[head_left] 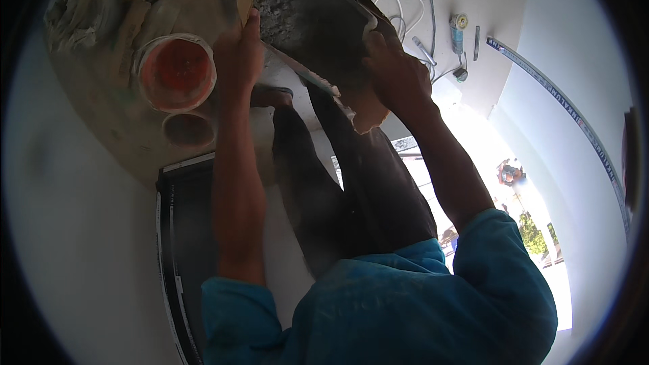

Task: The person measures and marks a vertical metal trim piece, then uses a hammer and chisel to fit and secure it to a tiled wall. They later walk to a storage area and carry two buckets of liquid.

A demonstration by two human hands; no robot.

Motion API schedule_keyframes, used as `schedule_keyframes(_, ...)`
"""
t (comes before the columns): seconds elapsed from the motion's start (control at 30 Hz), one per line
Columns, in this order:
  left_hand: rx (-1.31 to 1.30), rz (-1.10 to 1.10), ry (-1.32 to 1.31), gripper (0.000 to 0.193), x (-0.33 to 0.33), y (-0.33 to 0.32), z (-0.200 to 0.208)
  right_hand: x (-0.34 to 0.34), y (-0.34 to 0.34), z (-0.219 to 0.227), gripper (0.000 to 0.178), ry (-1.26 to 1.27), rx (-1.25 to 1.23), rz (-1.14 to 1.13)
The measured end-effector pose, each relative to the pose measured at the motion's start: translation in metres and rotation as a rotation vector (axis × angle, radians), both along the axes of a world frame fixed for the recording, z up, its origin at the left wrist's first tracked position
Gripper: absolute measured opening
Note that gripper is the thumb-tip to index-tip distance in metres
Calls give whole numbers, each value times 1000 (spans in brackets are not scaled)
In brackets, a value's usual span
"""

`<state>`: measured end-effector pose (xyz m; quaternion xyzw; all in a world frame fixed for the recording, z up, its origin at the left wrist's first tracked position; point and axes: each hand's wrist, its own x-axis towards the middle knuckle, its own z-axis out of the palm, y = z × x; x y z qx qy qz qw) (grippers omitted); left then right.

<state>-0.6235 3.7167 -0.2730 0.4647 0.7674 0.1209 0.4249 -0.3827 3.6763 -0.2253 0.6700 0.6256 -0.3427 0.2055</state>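
A torn cardboard box (370,113) is tilted between my two hands, its dark inside facing up. Grey crumbly rubble (276,8) lies in its far left part. My left hand (238,57) is closed on the left edge of the box, thumb up along the cardboard. On the opposite side, my right hand (399,71) grips the right edge with bent fingers. The near edge of the box is ragged and hangs over my legs.
To the left stand a red-lined bucket (176,71) and a smaller round container (188,130), beside crumpled sacks (84,20). An angle grinder (458,32) and white cables (399,1) lie at right. A long metal strip (561,98) runs along the right wall.
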Motion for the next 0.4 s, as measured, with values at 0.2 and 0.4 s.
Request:
schedule_keyframes(0.2, 23, -148, 111, 59, -14, -5, 1, -40, 18, -82, 40, -115, 38, 161)
schedule_keyframes(0.4, -177, -77, -261, 57, -21, -50, 97, -11, -4, -63, 49, 257, 95, 16)
